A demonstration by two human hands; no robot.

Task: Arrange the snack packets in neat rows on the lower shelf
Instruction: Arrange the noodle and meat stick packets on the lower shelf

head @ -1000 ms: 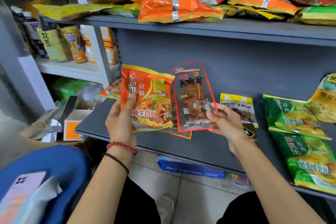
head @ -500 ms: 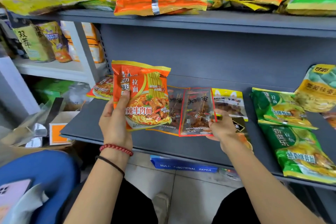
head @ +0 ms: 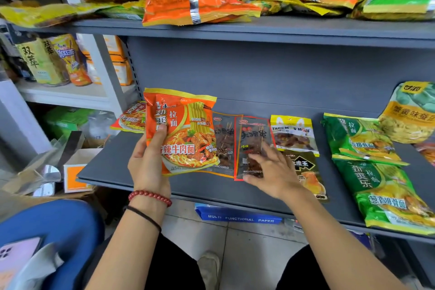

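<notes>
The left grip [head: 147,167] was clenched on an orange noodle packet [head: 181,132], thumb across the printed front and fingers behind. It held the packet upright by its left edge, above the front left part of the lower shelf [head: 110,165]. This packet looked light and puffy, with crinkly film around what was probably a brittle noodle block. A hold at the side seam suited it better than a squeeze across the middle, which could crack the contents.

The right grip [head: 273,172] was released, its fingers spread nearly flat on the lower end of a red-edged skewer packet [head: 253,139]. That packet lay flat on the shelf just beside an orange-edged skewer packet [head: 223,143], and their long sides seemed to touch or slightly overlap. Both looked thin, limp and slick. They would likely slide under flat fingertips more readily than lift, and a pinch at a sealed corner would be the surest way to pick 1 up.

The held packet hid the left part of the orange-edged one. To the right lay a yellow-topped packet [head: 294,135] with a dark packet [head: 306,172] in front of it. Farther right were 2 green noodle packets [head: 360,139], 1 behind the other. A second orange noodle packet [head: 133,116] lay at the back left.
</notes>
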